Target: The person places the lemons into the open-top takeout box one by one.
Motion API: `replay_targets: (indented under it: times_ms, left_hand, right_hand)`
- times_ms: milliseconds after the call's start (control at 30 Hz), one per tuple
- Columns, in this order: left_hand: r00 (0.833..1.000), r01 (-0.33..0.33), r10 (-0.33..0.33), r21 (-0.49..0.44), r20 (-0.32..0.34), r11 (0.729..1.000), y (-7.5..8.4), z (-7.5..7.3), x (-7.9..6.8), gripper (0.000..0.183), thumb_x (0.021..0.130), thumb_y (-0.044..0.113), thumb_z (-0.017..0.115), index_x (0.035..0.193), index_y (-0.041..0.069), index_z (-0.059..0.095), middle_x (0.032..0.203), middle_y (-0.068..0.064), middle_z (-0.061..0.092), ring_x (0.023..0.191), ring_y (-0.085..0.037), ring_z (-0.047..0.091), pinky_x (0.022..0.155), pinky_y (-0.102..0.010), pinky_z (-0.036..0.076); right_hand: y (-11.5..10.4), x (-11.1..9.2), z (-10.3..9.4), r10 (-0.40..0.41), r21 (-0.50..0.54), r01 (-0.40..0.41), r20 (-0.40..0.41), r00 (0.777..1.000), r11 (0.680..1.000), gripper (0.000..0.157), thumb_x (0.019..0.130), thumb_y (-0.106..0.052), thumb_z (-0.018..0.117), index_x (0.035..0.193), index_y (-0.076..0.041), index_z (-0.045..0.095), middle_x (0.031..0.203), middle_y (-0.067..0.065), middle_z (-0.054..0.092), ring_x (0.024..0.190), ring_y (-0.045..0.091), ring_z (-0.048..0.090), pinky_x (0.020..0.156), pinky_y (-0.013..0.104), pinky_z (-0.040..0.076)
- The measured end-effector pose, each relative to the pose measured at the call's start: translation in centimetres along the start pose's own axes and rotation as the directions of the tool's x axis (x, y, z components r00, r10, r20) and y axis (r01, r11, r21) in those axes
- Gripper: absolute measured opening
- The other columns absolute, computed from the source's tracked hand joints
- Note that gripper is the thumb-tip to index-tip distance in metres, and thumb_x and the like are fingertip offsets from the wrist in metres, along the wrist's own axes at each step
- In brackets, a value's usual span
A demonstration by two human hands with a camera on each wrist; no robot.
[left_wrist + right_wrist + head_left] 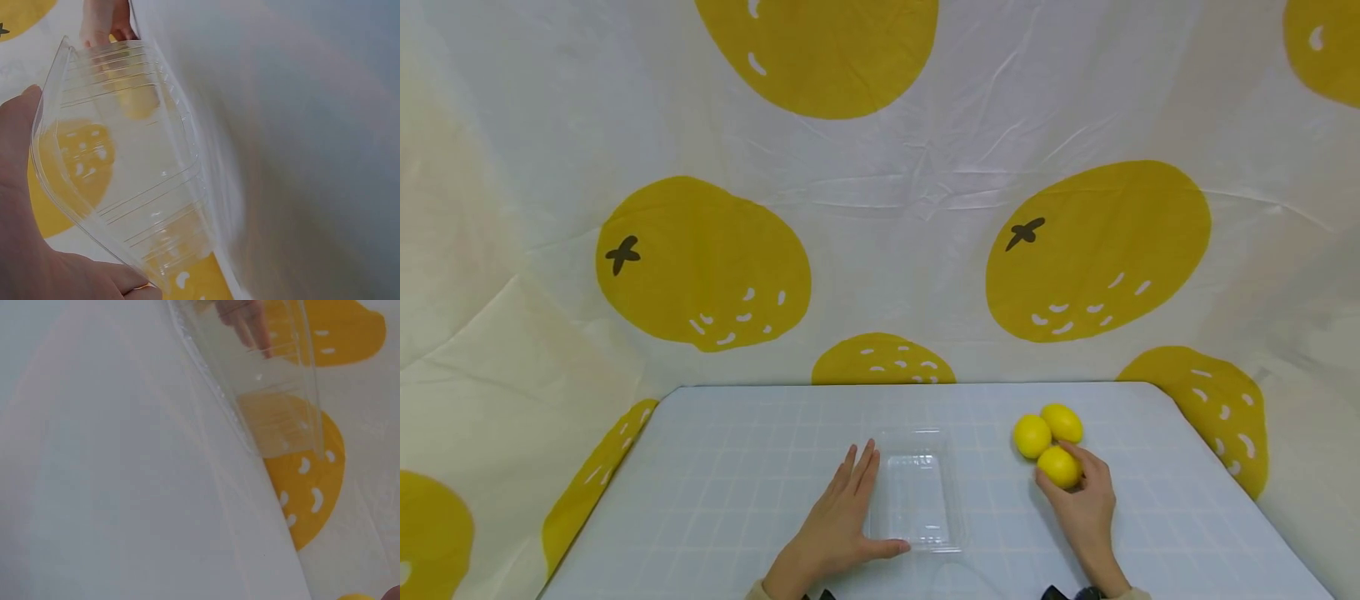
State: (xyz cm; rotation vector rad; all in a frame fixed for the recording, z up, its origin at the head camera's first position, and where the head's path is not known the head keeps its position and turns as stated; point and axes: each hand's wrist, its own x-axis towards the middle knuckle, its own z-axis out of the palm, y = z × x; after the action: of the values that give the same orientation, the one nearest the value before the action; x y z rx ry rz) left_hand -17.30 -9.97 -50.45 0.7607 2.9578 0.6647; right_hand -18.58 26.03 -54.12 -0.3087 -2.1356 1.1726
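A clear plastic container (953, 496) lies on the table, its long sides running away from me. My left hand (844, 521) is spread along its left side, fingers straight, thumb reaching across the near corner. The left wrist view shows the container's ridged wall (131, 194) between that thumb and the fingers. To the right, my right hand (1086, 500) pinches a lemon (1058, 468) between thumb and fingers. Right behind it are two more lemons, a rounder-looking one (1032, 436) and another (1062, 423). Only a sliver of yellow lemon (354, 597) shows at the bottom of the right wrist view.
The table (737, 467) has a pale cloth with a faint grid. Behind and beside it hangs a white curtain (895, 250) printed with big yellow lemons. A faint curved clear outline (958, 567) shows at the near edge, below the container.
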Motion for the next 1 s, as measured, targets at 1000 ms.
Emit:
replay_targets:
  times_ms: [1000]
  left_hand:
    - [1.000,0.020,-0.019,-0.010,0.016,1.000,0.2,-0.1,-0.1,0.125,0.073,0.083,0.059,0.160,0.011,0.006,0.167,0.004,-0.007,0.152,-0.029,-0.005,0.115,-0.056,0.027]
  right_hand:
    - [-5.0,1.1,0.2,-0.221,0.190,0.242,-0.125,0.967,0.952,0.062,0.065,0.010,0.085,0.123,0.000,0.064,0.124,0.007,0.052,0.109,0.007,0.047,0.082,0.013,0.041]
